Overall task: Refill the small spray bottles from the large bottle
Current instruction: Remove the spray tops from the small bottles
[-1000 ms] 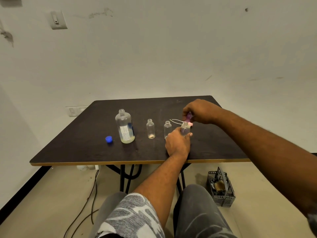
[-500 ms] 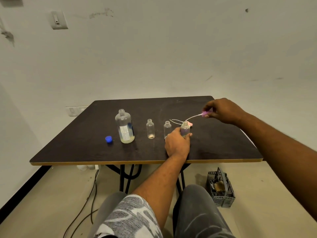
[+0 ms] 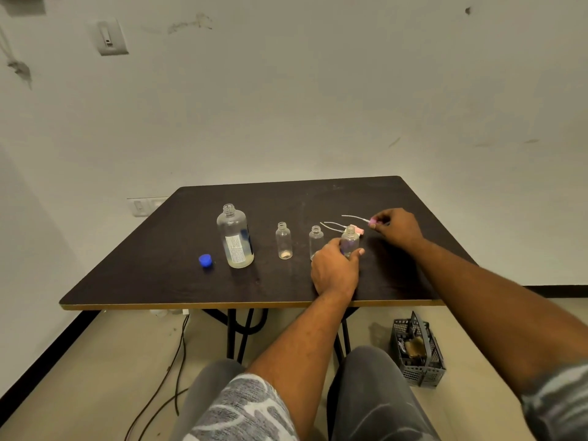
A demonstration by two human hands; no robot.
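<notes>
Small spray bottles (image 3: 283,240), three in number, stand upright and uncapped in a row on the tabletop (image 3: 159,275), necks up, right of the large bottle (image 3: 234,236). The left hand (image 3: 334,269) hides the lower part of the rightmost bottle (image 3: 349,240); its fingers wrap that bottle. The right hand (image 3: 397,226) pinches a pink spray head (image 3: 372,221), its dip tube lying near level and pointing left. Another pink head sits partly hidden behind the gripped bottle. A blue cap (image 3: 205,260) lies left of the upright large bottle.
</notes>
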